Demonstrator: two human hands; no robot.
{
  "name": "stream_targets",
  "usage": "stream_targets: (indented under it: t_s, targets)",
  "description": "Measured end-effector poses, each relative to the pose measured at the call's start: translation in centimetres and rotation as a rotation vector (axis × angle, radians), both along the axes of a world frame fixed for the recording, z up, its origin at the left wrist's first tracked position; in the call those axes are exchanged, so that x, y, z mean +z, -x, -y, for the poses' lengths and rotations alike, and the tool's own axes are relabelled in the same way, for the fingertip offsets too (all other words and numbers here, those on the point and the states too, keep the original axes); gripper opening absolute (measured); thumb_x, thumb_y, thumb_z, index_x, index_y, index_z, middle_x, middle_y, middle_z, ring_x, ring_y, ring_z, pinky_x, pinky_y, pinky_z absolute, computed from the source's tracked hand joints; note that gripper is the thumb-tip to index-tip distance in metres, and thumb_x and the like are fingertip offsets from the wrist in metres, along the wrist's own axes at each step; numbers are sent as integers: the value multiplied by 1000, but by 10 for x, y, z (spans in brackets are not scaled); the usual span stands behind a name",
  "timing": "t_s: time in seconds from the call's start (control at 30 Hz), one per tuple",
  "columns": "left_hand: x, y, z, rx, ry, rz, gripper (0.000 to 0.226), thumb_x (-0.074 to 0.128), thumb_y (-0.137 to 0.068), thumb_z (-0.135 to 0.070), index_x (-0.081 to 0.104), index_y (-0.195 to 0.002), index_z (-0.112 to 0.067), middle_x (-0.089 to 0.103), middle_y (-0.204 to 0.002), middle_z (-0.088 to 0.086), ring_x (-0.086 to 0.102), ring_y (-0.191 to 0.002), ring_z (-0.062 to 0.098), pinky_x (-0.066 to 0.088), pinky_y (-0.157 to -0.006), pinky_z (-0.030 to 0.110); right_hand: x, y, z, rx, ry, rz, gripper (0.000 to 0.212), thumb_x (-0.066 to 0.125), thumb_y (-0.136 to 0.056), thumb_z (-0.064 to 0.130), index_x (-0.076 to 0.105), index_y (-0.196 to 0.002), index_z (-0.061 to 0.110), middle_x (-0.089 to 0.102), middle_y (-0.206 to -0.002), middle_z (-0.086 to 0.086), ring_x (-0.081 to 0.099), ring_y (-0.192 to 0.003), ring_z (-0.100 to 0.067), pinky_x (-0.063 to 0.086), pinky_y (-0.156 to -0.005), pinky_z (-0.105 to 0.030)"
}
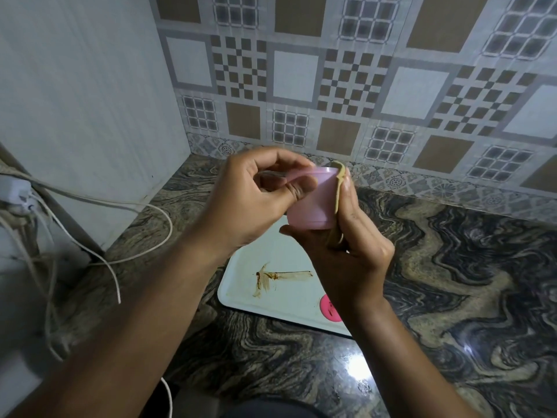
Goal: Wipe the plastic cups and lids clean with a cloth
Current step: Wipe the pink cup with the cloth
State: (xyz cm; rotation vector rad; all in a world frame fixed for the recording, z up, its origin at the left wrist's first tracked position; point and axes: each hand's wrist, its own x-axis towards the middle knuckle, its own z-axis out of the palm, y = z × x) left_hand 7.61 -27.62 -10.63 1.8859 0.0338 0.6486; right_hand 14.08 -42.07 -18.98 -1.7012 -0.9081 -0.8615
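Observation:
A pale pink plastic cup is held up above the counter between both hands. My left hand grips its rim, thumb pressed on the cup's near side and fingers curled over the top. My right hand holds a thin beige cloth against the cup's right wall and supports the cup from below. Under the hands lies a white tray with a brown smear. A bright pink lid with brown marks rests on the tray, partly hidden behind my right wrist.
The tray sits on a dark swirled stone counter in a corner. Patterned wall tiles rise behind it and a pale panel stands at the left. White cables and a plug hang at the left edge.

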Motion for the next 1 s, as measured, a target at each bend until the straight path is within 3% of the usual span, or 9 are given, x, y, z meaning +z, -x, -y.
stream_targets:
  t_s: [0.1, 0.2, 0.3, 0.4, 0.47, 0.6, 0.83, 0.93, 1.0]
  targets:
    - [1, 0, -4, -25, 139, -1, 28, 66, -88, -24, 72, -114, -15, 75, -109, 0, 71, -104, 15, 61, -85, 41, 5, 3, 0, 62, -84, -139, 84, 87, -81, 43, 55, -138, -10, 70, -88, -33, 69, -77, -23, 60, -87, -29]
    - [0, 0, -10, -68, 232, -62, 25, 65, -87, -18, 71, -111, -15, 75, -102, -5, 71, -103, 16, 62, -80, 40, 9, 1, -2, 154, -153, -256, 82, 86, -83, 41, 54, -142, -6, 55, -60, -23, 67, -60, -31, 60, -65, -46]
    - [1, -1, -10, -74, 243, -49, 22, 68, -81, -21, 71, -103, -21, 75, -96, -8, 71, -101, 17, 62, -78, 40, 8, 1, -2, 114, -98, -149, 78, 86, -83, 37, 56, -137, -10, 74, -93, -29, 76, -81, -30, 63, -75, -45]
    - [6, 0, -7, -41, 78, 2, 20, 73, -83, -22, 73, -103, -23, 75, -101, -8, 71, -100, 14, 62, -83, 38, 4, -1, 0, 37, -52, 13, 75, 89, -79, 28, 55, -132, -12, 66, -126, -31, 74, -109, -38, 61, -92, -37]
    - [8, 2, -3, -22, -4, 37, 23, 76, -83, -20, 73, -107, -20, 75, -103, -7, 72, -95, 12, 61, -83, 32, 3, -2, 0, 44, -65, -15, 76, 89, -80, 30, 56, -132, -15, 71, -119, -30, 76, -102, -37, 63, -83, -42]
    - [9, 3, -4, -21, 120, 54, 26, 69, -89, -15, 71, -115, -12, 75, -108, 0, 72, -101, 15, 61, -82, 36, 7, 1, -1, 207, -213, -270, 77, 87, -84, 29, 51, -143, -6, 65, -70, -20, 70, -64, -36, 62, -61, -49]
    - [5, 0, -5, -55, 175, -11, 21, 72, -80, -30, 72, -99, -23, 75, -104, -4, 69, -104, 20, 62, -78, 47, 9, -1, 1, 68, -62, -21, 77, 86, -83, 33, 55, -133, -17, 73, -112, -29, 77, -86, -35, 62, -77, -37]
    - [3, -1, -1, 29, 118, 15, 23, 75, -78, -35, 72, -98, -24, 75, -99, -8, 71, -98, 14, 62, -81, 43, 11, 2, 0, 53, -50, -29, 78, 83, -87, 36, 53, -135, -17, 75, -87, -20, 72, -72, -28, 61, -72, -36]
    - [3, 0, -1, 9, 187, 25, 21, 69, -87, -24, 73, -105, -14, 75, -104, -1, 72, -97, 16, 62, -80, 40, 14, 3, -2, 113, -111, -123, 74, 79, -90, 34, 52, -137, -17, 64, -71, 9, 60, -66, -3, 58, -66, -26]
